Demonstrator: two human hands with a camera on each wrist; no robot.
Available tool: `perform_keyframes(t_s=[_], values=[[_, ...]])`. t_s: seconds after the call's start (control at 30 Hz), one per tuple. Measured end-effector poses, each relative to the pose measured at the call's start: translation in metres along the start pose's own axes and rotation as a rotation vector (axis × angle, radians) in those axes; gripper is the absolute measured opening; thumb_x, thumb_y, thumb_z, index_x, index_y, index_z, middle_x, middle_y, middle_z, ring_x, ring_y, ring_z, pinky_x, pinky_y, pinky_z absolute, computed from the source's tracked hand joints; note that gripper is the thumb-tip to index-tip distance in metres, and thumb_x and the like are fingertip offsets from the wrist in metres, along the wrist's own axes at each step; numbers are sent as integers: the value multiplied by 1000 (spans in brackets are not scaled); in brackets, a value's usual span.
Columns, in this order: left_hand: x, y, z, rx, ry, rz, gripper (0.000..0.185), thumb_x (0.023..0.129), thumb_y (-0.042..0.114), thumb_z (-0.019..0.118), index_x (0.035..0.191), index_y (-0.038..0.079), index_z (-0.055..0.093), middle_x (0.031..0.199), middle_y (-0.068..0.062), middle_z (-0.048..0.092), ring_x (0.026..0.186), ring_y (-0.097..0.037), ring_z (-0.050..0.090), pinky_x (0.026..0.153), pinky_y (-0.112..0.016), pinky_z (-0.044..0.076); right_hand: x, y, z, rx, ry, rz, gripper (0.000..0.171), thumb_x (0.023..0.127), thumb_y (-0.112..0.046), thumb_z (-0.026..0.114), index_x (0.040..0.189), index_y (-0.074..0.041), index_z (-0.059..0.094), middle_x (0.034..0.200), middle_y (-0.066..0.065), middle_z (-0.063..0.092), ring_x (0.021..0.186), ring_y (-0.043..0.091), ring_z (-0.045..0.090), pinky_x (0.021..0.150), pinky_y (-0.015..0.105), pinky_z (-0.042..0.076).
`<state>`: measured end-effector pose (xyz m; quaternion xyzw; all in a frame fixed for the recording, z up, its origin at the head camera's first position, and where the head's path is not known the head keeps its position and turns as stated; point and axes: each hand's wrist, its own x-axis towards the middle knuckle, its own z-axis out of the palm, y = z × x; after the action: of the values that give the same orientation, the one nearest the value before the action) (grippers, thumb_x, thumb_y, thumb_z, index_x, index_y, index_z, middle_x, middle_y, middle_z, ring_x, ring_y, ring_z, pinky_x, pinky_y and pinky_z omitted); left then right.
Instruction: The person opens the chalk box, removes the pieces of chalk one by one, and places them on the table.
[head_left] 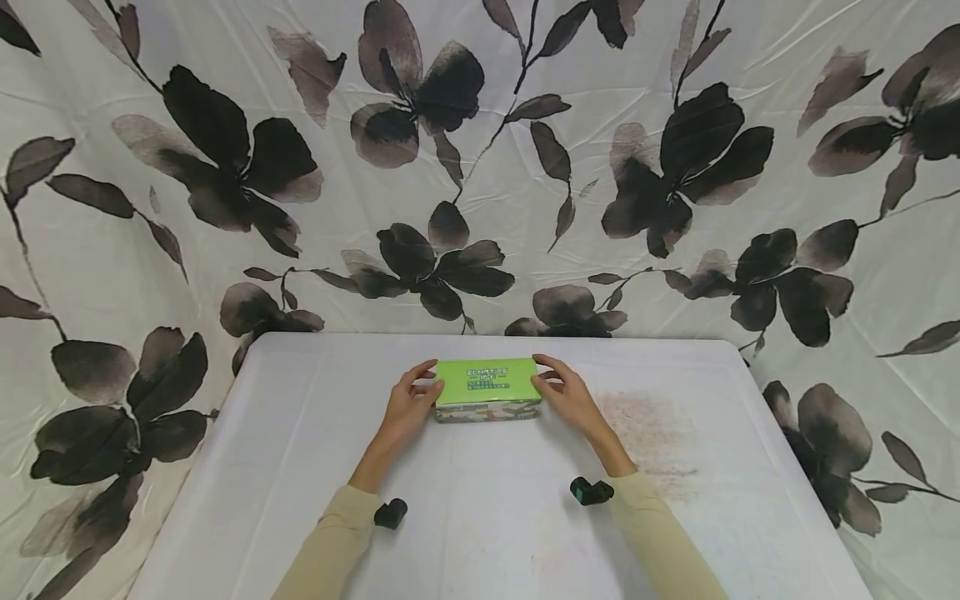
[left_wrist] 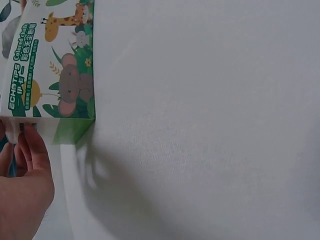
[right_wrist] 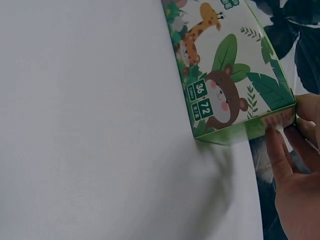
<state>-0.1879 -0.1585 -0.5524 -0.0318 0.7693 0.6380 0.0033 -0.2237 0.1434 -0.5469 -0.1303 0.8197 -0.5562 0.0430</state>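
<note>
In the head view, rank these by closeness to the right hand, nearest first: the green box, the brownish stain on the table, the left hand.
1. green box: touching the right hand, gripped at its right end.
2. brownish stain: on the table, just to the hand's right.
3. left hand: across the box, at its left end.

The head camera looks forward and down from above the person's arms, taking in the whole white table (head_left: 300, 467) and the flowered curtain (head_left: 225, 167) behind it. Each wrist camera sits low and very near — the left by the left hand (left_wrist: 22, 190), the right by the right hand (right_wrist: 295, 170). All three views share the green box (head_left: 487, 388) — its animal-printed side (left_wrist: 65, 75) (right_wrist: 225, 85) fills the wrist views.
</note>
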Motion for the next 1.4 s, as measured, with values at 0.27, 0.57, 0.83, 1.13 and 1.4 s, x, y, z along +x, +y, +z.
perform_keyframes(t_s=[0.27, 0.57, 0.83, 1.13, 1.4], values=[[-8, -4, 5, -28, -2, -16, 49, 101, 13, 67, 148, 11, 53, 132, -12, 50, 103, -22, 58, 75, -22, 55, -10, 2, -3, 22, 2, -17, 50, 103, -15, 65, 149, -2, 51, 149, 19, 52, 122, 35, 59, 103, 48, 49], [-19, -2, 9, -26, 5, -18, 49, 101, 14, 67, 149, 12, 53, 134, -14, 50, 106, -24, 57, 75, -20, 53, -22, 3, -8, 24, -6, -19, 51, 103, -16, 66, 149, -2, 50, 149, 19, 52, 120, 33, 58, 100, 37, 52], [-27, -1, 15, -24, 9, -24, 50, 102, 8, 65, 150, 5, 50, 135, -20, 50, 100, -21, 56, 72, -18, 51, -31, 6, -10, 32, -8, 15, 52, 103, -20, 66, 150, -6, 50, 149, 15, 52, 122, 30, 57, 101, 38, 51], [-37, -4, 16, -30, 3, -17, 48, 101, 16, 68, 148, 16, 54, 132, -11, 52, 102, -21, 56, 77, -20, 52, -45, 1, -11, 61, 2, 16, 50, 102, -20, 67, 149, -7, 52, 147, 15, 54, 121, 30, 58, 97, 31, 53], [-44, -6, 19, -32, 1, -2, 49, 101, 16, 69, 147, 15, 55, 132, -13, 53, 101, -20, 56, 78, -19, 51, -53, 6, -12, 62, 13, 16, 50, 102, -20, 67, 149, -8, 52, 147, 13, 54, 120, 28, 58, 95, 25, 52]])
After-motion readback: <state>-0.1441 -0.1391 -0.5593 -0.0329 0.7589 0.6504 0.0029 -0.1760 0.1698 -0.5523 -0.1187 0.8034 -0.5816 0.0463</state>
